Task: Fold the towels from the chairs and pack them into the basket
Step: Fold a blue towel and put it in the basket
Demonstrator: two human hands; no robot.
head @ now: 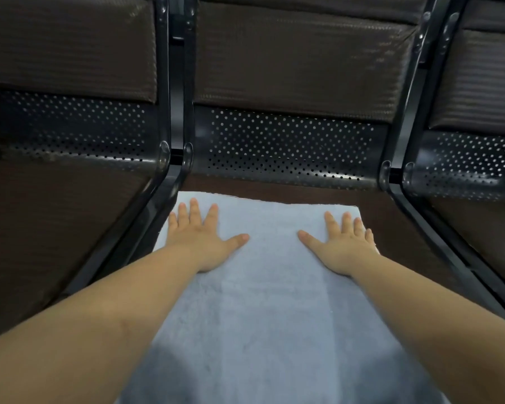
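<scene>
— What are the hands doing?
— The left hand and right hand press flat, fingers spread, gripping nothing, at the far end of the pale blue towel on the middle chair seat.
— How will it handle?
— Probably soft, light, limp; pinch the far corners to fold.

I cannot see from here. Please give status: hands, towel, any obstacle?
Left hand and right hand open, flat on towel. Towel spread on middle chair seat. No obstacle visible.
</scene>
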